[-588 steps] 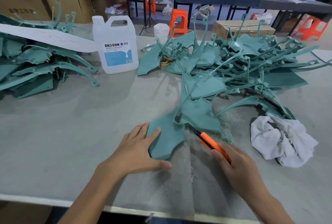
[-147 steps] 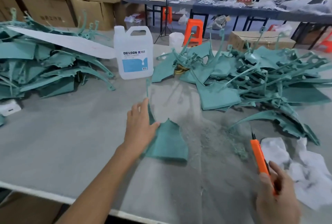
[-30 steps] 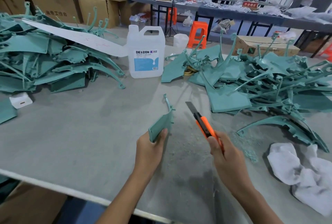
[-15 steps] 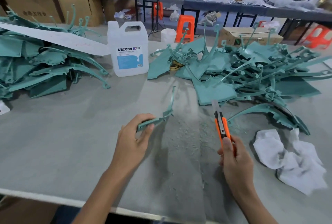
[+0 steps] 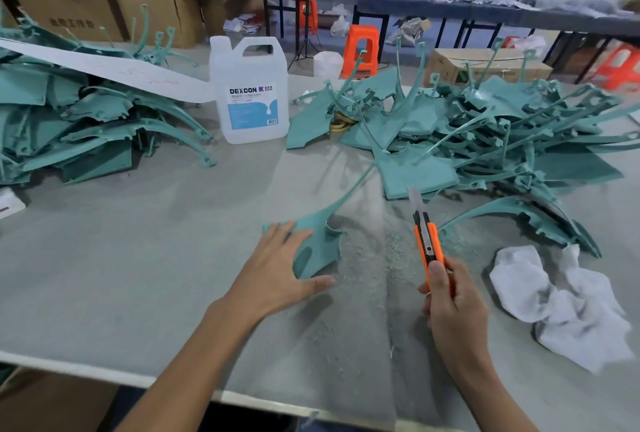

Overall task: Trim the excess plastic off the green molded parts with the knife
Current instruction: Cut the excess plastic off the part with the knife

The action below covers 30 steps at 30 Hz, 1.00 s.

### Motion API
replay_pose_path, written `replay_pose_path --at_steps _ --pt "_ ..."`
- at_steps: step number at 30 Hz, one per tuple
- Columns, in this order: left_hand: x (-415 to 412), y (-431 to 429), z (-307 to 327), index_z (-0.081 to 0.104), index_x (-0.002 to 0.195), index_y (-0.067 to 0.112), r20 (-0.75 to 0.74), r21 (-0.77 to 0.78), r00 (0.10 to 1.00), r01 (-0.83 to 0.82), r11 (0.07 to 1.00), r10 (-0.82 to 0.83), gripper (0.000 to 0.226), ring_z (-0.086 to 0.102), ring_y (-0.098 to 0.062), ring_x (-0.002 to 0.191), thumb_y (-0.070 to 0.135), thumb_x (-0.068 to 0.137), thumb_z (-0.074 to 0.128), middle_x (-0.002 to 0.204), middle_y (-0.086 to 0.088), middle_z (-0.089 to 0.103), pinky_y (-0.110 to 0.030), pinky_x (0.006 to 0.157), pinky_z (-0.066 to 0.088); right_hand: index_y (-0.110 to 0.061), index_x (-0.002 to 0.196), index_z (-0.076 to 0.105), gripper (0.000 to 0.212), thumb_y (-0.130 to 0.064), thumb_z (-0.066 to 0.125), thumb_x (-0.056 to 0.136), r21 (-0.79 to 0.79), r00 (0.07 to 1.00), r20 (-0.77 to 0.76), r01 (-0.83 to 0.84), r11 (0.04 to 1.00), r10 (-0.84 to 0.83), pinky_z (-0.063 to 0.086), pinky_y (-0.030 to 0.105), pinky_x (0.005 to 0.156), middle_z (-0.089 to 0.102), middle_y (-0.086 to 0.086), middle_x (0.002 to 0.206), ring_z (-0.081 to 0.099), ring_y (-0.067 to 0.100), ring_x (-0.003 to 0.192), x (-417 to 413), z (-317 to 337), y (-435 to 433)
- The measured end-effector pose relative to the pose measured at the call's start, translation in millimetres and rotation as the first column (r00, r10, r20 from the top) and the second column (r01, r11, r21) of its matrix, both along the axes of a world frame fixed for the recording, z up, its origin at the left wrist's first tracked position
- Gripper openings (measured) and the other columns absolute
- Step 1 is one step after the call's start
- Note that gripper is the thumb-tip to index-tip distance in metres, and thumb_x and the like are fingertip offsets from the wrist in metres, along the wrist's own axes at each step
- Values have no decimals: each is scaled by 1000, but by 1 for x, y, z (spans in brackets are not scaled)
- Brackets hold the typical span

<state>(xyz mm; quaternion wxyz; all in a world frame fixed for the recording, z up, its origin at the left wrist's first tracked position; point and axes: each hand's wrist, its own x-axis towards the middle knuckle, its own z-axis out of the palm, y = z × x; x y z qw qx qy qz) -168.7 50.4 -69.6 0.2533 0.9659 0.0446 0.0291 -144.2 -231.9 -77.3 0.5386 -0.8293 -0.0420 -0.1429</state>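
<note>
Green part [image 5: 327,244] under L fingers [image 5: 282,234].

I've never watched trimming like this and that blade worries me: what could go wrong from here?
The knife in the right hand has its blade pushed out and bare; a slip could reach the left hand, which lies spread flat on the green part. That part is only pressed down, with loose shavings on the table beside it, so it might slide under a cut.
</note>
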Motion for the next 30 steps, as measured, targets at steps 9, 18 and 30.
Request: replay_pose_path --at_steps 9,18,30 --pt "30 -9 12 42 148 25 82 222 996 28 975 -48 56 32 -18 147 57 103 33 158 -1 39 -39 117 22 -44 105 57 16 -52 44 101 -70 1000 7 -9 998 10 53 39 53 67 -11 80 61 14 56 2 -5 0" --pt "17 -10 -11 32 153 39 19 228 1000 8 974 -13 60 12 -7 153 65 99 28 165 13 23 -50 122 10 -38 98 59 14 -48 49 100 -593 931 -83 -333 733 356 37 30 61 56 -16 75 53 6 68 21 22 0" --pt "18 -9 -12 32 153 40 10 188 1000 4 982 -6 63 11 -6 153 68 98 28 165 14 23 -51 123 9 -33 104 56 21 -50 44 101 -662 923 -124 -350 662 364 36 33 56 53 -14 69 52 10 62 45 21 -4"
